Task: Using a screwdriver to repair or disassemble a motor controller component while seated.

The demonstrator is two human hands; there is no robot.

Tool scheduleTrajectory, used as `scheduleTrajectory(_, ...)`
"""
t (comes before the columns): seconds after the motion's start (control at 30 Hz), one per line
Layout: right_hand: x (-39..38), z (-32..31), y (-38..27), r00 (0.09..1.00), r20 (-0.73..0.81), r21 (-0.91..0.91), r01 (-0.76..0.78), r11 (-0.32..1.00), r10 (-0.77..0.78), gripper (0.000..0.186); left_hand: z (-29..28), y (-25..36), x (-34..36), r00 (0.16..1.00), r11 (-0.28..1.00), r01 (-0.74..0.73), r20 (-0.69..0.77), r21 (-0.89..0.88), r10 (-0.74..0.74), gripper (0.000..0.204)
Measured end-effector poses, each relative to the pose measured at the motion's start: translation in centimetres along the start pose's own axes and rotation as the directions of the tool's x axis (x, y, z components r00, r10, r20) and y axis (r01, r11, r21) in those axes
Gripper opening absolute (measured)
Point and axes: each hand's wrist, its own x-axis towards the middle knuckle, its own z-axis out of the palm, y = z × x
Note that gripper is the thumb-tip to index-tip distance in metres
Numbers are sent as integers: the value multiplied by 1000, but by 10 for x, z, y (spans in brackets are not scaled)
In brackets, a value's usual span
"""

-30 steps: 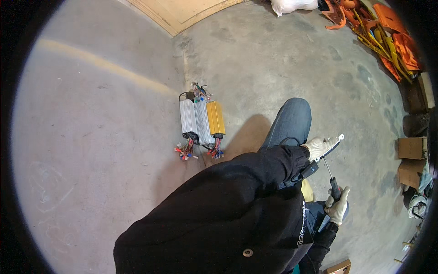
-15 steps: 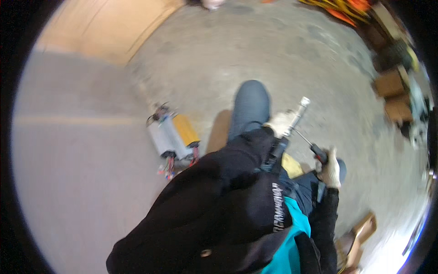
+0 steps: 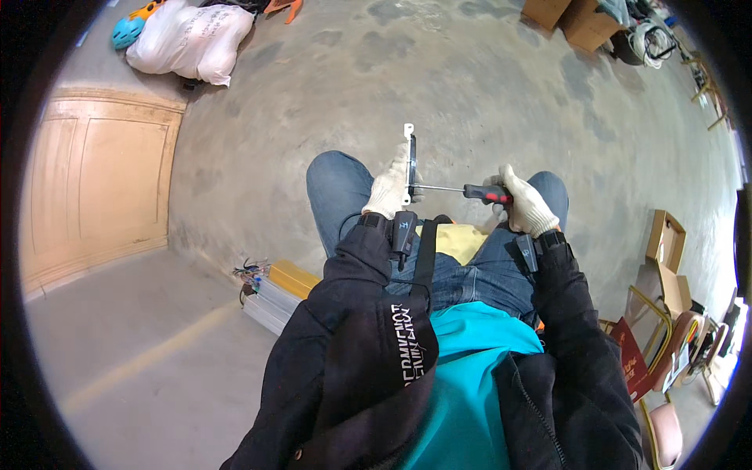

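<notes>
My left hand (image 3: pixel 388 189), in a white knitted glove, is closed around a narrow metal bracket (image 3: pixel 409 139) seen nearly edge-on, with pale tabs at its ends and a dark side facing right. In my right hand (image 3: pixel 528 204), also gloved, is a screwdriver (image 3: pixel 486 193) with a black and red handle. Its thin shaft points left and its tip meets the bracket's lower part; whether it sits in a screw is too small to tell. Both hands are held above my lap, between my bent knees.
Beside my left knee lie silver and yellow metal boxes (image 3: pixel 266 307) with loose wires. A wooden panel (image 3: pixel 100 176) stands at the left, a white sack (image 3: pixel 192 41) far left. Cardboard boxes (image 3: pixel 591 27) are far right; an opened carton (image 3: pixel 667 239) and chairs are at the near right.
My view has swung round and is sharper now. The bracket, slanted before, stands nearly straight up in the picture, and the screwdriver lies almost level. Both hands keep their holds.
</notes>
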Motion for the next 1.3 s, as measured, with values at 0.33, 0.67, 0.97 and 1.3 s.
scheduleTrajectory(0.33,14,-1,21,972,-49,152,235,960,-230,35,-4,-6,5,1000,1000,19,3,-7,-19,70)
scheduleTrajectory(0.67,18,-17,21,984,56,83,163,983,-168,38,-1,0,0,1000,999,23,-16,-25,-24,63)
scheduleTrajectory(0.97,18,-4,17,996,15,-72,91,993,-90,44,-5,-3,-5,999,998,-45,-30,-33,44,59)
scheduleTrajectory(1.3,12,-17,23,964,68,259,230,938,-255,41,6,6,-13,1000,1000,-10,-1,-20,10,60)
